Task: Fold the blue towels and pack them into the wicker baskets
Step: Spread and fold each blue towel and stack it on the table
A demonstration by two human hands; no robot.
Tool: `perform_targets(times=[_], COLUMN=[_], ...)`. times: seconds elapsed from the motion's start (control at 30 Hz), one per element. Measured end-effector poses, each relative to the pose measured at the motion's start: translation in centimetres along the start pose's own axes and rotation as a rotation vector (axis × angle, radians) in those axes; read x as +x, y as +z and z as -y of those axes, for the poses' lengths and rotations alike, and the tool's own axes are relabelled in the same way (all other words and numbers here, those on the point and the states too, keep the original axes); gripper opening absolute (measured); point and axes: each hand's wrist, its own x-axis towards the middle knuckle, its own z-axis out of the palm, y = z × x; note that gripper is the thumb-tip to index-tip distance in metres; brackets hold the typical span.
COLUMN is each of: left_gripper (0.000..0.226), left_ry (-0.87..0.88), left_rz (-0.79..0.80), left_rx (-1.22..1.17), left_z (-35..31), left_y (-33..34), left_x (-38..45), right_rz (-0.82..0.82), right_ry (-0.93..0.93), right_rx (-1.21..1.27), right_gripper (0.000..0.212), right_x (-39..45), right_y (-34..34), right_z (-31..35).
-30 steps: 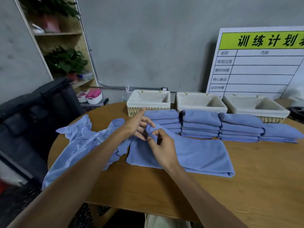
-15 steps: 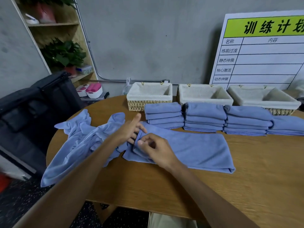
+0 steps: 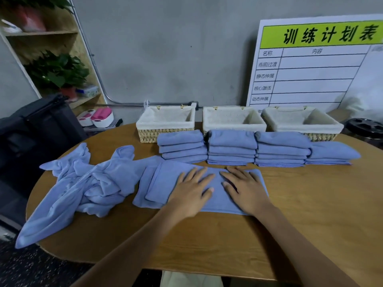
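A blue towel (image 3: pixel 157 186), folded into a long band, lies flat on the wooden table (image 3: pixel 310 214) in front of me. My left hand (image 3: pixel 191 192) and my right hand (image 3: pixel 244 189) press on it side by side, palms down, fingers straight. To the left sprawls a crumpled heap of unfolded blue towels (image 3: pixel 83 183), part of it hanging over the table edge. Behind the band stand several stacks of folded blue towels (image 3: pixel 231 149). Three lined wicker baskets stand at the back: left (image 3: pixel 145 136), middle (image 3: pixel 234 126), right (image 3: pixel 323 136), each with nothing showing inside.
A white chart board with a green header (image 3: pixel 310 69) leans on the wall at the back right. A black bag (image 3: pixel 37 129) stands left of the table. A wooden shelf with a plant (image 3: pixel 58 71) fills the left corner. A dark round object (image 3: pixel 366 127) sits far right.
Both hands let go of the towel's left corner, which they were pinching, and now lie flat on the folded band further right. The camera view shifted right.
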Motion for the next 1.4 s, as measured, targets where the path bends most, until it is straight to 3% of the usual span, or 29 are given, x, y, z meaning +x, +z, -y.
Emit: perform_targets(times=[0.07, 0.23, 0.4, 0.5, 0.6, 0.67, 0.77, 0.83, 0.93, 1.03, 1.1, 1.23, 1.4], left_gripper=[0.058, 0.081, 0.104, 0.111, 0.1, 0.093, 0.064, 0.043, 0.044, 0.051, 0.041, 0.014, 0.013], left_ry=[-0.06, -0.139, -0.238, -0.258, -0.259, -0.186, 0.02, 0.197, 0.507, 0.657, 0.754, 0.816, 0.815], left_rz=[0.069, 0.092, 0.051, 0.063, 0.064, -0.062, -0.169, -0.062, 0.061, 0.186, 0.205, 0.222, 0.196], left_rx=[0.026, 0.051, 0.088, 0.11, 0.216, 0.289, 0.025, -0.161, -0.094, -0.027, -0.064, -0.079, -0.086], left_z=[0.1, 2.6, 5.2, 4.5, 3.3, 1.5, -2.9, -6.6, -12.5, -17.5, -20.0, -23.1, -23.5], left_y=[0.6, 0.3, 0.2, 0.3, -0.7, -1.5, -2.4, -2.9, -3.5, -3.4, -2.8, -1.5, -0.7], left_x=[0.0, -0.3, -1.7, -1.5, -1.4, -0.6, 2.4, 5.6, 11.2, 16.2, 18.5, 21.1, 21.1], right_rz=[0.087, 0.16, 0.009, -0.048, -0.043, -0.045, -0.074, -0.095, -0.146, -0.225, -0.288, -0.347, -0.4], right_ry=[0.024, 0.104, 0.289, 0.348, 0.367, 0.385, 0.386, 0.364, 0.321, 0.339, 0.379, 0.434, 0.389], right_rx=[-0.039, -0.034, -0.084, -0.095, -0.028, 0.03, 0.187, 0.359, 0.516, 0.466, 0.458, 0.483, 0.541], right_gripper=[0.11, 0.088, 0.11, 0.084, 0.061, 0.039, 0.031, 0.031, 0.01, 0.026, 0.027, 0.013, 0.016], right_x=[-0.3, -1.8, -4.0, -4.5, -4.7, -4.8, -5.2, -5.6, -6.7, -7.9, -8.9, -11.0, -12.0], right_y=[-0.5, -1.9, -2.7, -3.2, -3.7, -3.7, -4.4, -5.2, -6.8, -8.4, -9.2, -9.6, -8.9], right_z=[-1.1, -3.4, -5.7, -5.6, -4.7, -4.3, -4.8, -5.8, -8.4, -11.8, -14.0, -17.0, -17.4])
